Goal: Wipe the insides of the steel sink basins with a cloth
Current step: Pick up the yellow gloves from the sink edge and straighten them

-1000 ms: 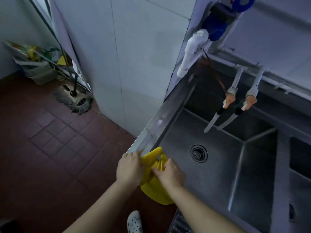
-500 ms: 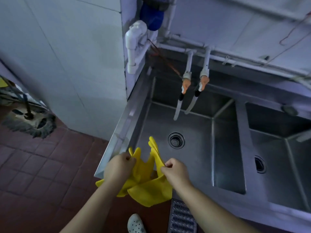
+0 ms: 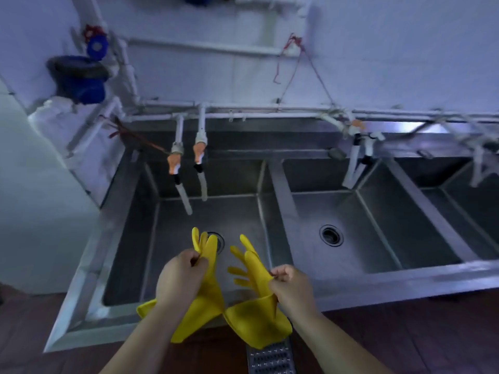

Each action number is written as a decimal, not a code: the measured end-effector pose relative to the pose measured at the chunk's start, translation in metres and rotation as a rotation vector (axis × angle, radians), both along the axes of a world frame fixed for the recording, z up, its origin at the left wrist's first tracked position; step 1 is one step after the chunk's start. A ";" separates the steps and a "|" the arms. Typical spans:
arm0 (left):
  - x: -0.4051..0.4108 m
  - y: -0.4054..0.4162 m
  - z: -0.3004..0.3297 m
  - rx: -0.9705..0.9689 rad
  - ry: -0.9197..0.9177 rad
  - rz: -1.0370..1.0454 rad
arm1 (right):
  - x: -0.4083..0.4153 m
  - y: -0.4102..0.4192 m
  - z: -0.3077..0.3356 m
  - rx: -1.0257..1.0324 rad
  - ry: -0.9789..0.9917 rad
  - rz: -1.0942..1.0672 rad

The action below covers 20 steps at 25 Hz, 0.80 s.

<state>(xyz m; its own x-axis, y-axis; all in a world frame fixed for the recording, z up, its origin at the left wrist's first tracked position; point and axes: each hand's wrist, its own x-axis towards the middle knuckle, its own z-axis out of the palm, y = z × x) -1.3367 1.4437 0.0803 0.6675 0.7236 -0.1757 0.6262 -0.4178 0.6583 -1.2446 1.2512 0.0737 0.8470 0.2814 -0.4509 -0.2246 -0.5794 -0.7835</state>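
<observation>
A long steel sink unit runs along the wall, with a left basin (image 3: 172,220), a middle basin (image 3: 359,228) and part of a third basin (image 3: 464,201) at the right. Over the front edge of the left basin I hold two yellow rubber gloves apart. My left hand (image 3: 181,276) grips the left glove (image 3: 208,290) near its fingers. My right hand (image 3: 289,284) pinches the right glove (image 3: 253,300) at its palm. Both glove cuffs hang below the sink's front rim (image 3: 378,282). No cloth is in view.
Two taps with orange handles (image 3: 186,163) hang over the left basin, and more taps (image 3: 356,157) over the middle one. White pipes (image 3: 243,109) run along the tiled wall. A metal floor drain grate (image 3: 270,357) lies by my feet on the red tile floor.
My view has swung right and up to take in the whole sink unit. The two gloves, bunched together between my hands before, are now pulled apart, one in each hand.
</observation>
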 end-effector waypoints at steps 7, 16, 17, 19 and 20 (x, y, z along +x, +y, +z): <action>0.080 -0.174 0.035 0.060 -0.032 -0.222 | 0.049 -0.218 0.030 0.083 0.033 -0.182; 0.195 -0.377 0.036 0.002 -0.101 -0.574 | 0.091 -0.440 0.042 0.023 -0.135 -0.579; 0.209 -0.395 0.035 0.013 -0.103 -0.614 | 0.096 -0.456 0.041 0.011 -0.135 -0.617; 0.245 -0.435 0.028 0.014 -0.123 -0.704 | 0.109 -0.495 0.035 -0.022 -0.137 -0.697; 0.264 -0.454 0.025 0.003 -0.129 -0.750 | 0.118 -0.513 0.032 -0.041 -0.134 -0.729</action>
<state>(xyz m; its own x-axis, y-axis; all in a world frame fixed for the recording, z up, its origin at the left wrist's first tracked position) -1.0724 0.9894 0.1052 0.9957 0.0687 -0.0617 0.0922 -0.7028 0.7054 -1.1265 0.7381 0.1057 0.8613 -0.3878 -0.3282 -0.4669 -0.3493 -0.8124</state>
